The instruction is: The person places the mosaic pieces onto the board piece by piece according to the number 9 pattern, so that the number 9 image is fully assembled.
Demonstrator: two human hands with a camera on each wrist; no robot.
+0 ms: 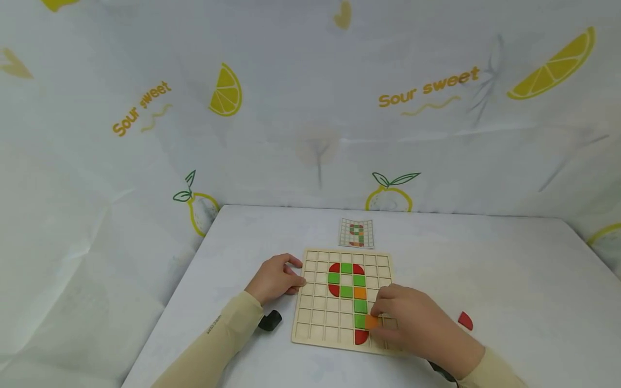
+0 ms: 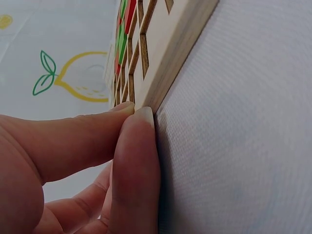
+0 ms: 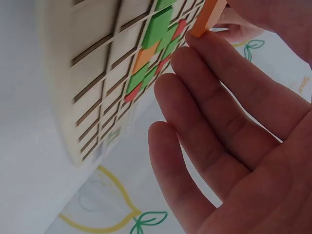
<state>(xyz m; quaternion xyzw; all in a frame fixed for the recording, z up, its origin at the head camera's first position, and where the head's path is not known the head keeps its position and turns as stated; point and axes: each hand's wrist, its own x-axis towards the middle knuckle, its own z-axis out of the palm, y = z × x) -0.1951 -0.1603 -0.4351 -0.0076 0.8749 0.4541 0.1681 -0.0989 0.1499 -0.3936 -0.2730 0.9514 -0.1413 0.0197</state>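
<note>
A wooden grid board (image 1: 317,318) lies on the table, with red, green and orange tiles forming a 9-like shape. At its left edge my left hand (image 1: 278,277) pinches the rim between thumb and finger, as the left wrist view shows close up. My right hand (image 1: 412,318) is over the board's lower right part. Between its thumb and a fingertip it holds an orange square tile (image 3: 208,17), seen beside a green tile (image 1: 359,321) in the head view. Below that sits a red quarter-round tile (image 1: 361,337). The right hand hides the board's lower right corner.
Behind the board lies a small pattern card (image 1: 356,233) showing a similar figure. A loose red quarter-round tile (image 1: 465,320) is on the table to the right. A black object (image 1: 270,321) sits by the left forearm. A lemon-print cloth (image 1: 301,118) hangs behind.
</note>
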